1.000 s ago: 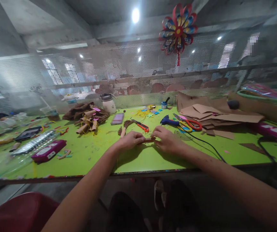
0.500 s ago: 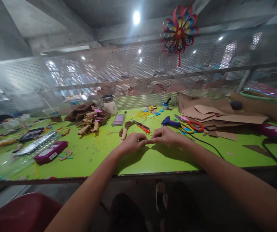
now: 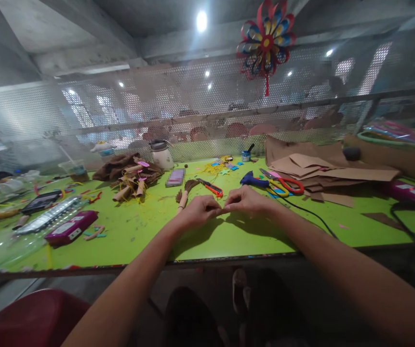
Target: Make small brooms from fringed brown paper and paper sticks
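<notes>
Over the green table (image 3: 149, 241) my left hand (image 3: 200, 211) and my right hand (image 3: 245, 200) meet with fingers pinched together. Something small and thin may lie between the fingertips, but it is too hidden to name. A brown paper piece with a fringed end (image 3: 183, 197) lies just beyond my left hand. Past the fingertips rests an orange utility knife (image 3: 212, 188). Close beyond my right hand are a blue glue gun (image 3: 254, 180) with a black cord and a pair of scissors with red handles (image 3: 290, 185), next to yellow handles (image 3: 278, 189).
Brown paper sheets (image 3: 323, 171) are stacked at the right. Rolled brown paper pieces with yellow strands (image 3: 131, 185) lie left, near a lidded cup (image 3: 161, 155). A purple box (image 3: 72, 227) sits at front left. A perforated screen (image 3: 193, 106) stands behind, with a paper flower (image 3: 266, 43) hanging before it.
The view has shifted slightly, so everything sits a little further left and higher. Both hands stay pinched together at nearly the same place, fingertips close.
</notes>
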The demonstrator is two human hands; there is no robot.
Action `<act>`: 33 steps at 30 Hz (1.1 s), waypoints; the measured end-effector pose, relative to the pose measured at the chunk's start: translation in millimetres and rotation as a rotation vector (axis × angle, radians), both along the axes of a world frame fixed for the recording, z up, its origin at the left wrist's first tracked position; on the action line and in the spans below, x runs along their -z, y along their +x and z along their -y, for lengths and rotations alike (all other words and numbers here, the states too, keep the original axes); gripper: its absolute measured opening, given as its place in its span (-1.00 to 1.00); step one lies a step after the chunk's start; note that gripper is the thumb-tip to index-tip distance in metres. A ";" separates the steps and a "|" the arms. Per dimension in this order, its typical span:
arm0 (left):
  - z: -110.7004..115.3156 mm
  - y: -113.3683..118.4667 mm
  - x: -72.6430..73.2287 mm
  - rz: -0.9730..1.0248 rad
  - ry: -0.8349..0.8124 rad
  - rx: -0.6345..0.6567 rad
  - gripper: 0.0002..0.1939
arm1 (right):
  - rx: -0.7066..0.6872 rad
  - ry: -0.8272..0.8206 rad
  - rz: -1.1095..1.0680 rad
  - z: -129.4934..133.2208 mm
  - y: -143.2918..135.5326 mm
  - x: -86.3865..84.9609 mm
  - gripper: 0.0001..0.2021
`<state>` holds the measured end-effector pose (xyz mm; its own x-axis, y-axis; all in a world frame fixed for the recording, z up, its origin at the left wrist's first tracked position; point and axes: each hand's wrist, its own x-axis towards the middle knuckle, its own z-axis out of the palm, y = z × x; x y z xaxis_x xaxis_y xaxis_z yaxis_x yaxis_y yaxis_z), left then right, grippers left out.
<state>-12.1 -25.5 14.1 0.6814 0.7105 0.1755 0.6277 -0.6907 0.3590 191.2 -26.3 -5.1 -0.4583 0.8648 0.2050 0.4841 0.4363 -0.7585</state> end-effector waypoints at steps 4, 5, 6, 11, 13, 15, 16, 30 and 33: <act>-0.1 -0.4 1.2 0.016 -0.051 -0.007 -0.72 | 0.009 -0.081 -0.045 -1.8 7.2 1.0 -0.76; -0.2 -0.7 1.3 0.019 -0.073 -0.017 -0.72 | 0.008 -0.093 -0.048 -1.9 8.3 1.2 -0.76; -0.4 -1.3 1.3 0.020 -0.096 -0.030 -0.72 | 0.007 -0.101 -0.049 -1.9 9.1 1.2 -0.75; -2.4 -6.1 -1.4 0.001 -0.153 -0.024 -0.75 | -0.040 -0.142 -0.013 0.9 11.0 -1.4 -0.79; -2.7 -7.7 -2.3 -0.013 -0.156 -0.008 -0.76 | -0.055 -0.174 0.006 2.6 11.7 -2.7 -0.79; -2.5 -8.6 -2.2 -0.027 -0.174 0.002 -0.76 | -0.063 -0.210 0.012 3.7 12.3 -3.4 -0.78; -2.4 -8.8 -1.8 -0.031 -0.189 0.009 -0.76 | -0.068 -0.222 0.014 3.8 12.4 -3.4 -0.78; 4.0 -6.3 -7.6 -0.017 -0.317 0.041 -0.70 | -0.110 -0.173 0.036 4.6 14.3 -2.6 -0.85; 3.6 -9.0 -7.4 -0.008 -0.291 -0.003 -0.66 | -0.102 -0.196 -0.019 5.0 16.2 -3.3 -0.81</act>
<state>-21.1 -29.1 21.5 0.6798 0.7323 -0.0411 0.6333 -0.5577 0.5366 207.4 -31.3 -1.8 -0.5434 0.8382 0.0468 0.4295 0.3255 -0.8424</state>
